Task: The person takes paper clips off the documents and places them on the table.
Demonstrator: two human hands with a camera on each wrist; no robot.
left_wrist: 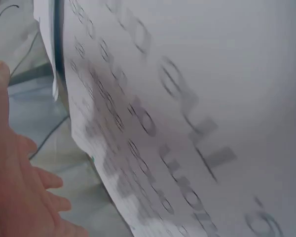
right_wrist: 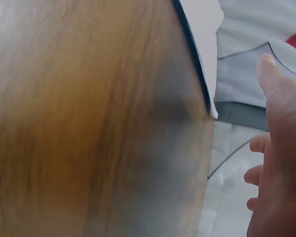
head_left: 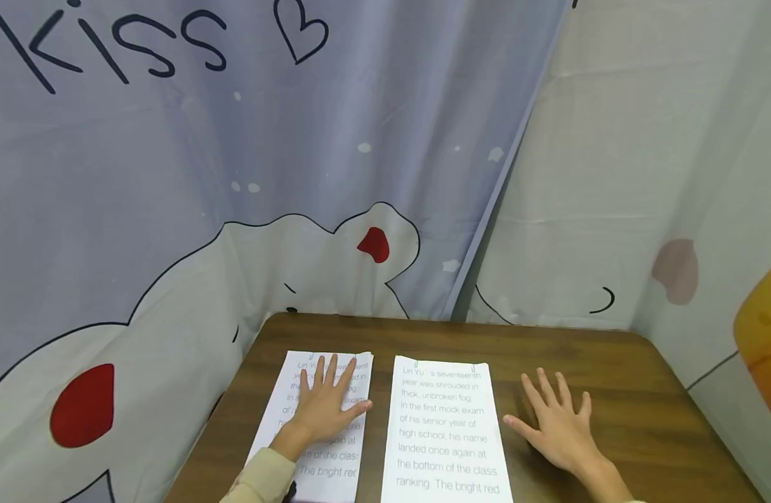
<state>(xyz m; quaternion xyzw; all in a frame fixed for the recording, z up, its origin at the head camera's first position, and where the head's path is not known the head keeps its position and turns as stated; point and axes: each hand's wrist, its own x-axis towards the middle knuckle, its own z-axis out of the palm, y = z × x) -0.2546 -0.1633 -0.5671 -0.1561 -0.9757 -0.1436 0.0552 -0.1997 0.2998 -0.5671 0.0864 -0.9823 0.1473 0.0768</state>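
Two printed paper sheets or stacks lie side by side on a wooden table. Over the left paper (head_left: 328,478) my left hand (head_left: 327,411) is spread flat, its fingers apart and nothing held. In the left wrist view a gap shows between that hand (left_wrist: 24,182) and the printed page (left_wrist: 187,98). The right paper (head_left: 444,433) carries large grey text and lies between my hands. To its right, my right hand (head_left: 560,427) is held over the bare wood with fingers spread. That hand (right_wrist: 288,153) appears raised off the tabletop in the right wrist view.
The brown wooden table (head_left: 611,349) reaches back to the curtains. Behind it hangs a blue-grey curtain (head_left: 297,140) with black lettering and a white cartoon shape. A pale curtain (head_left: 611,175) covers the right side. Small clips seem to sit on the papers' top edges.
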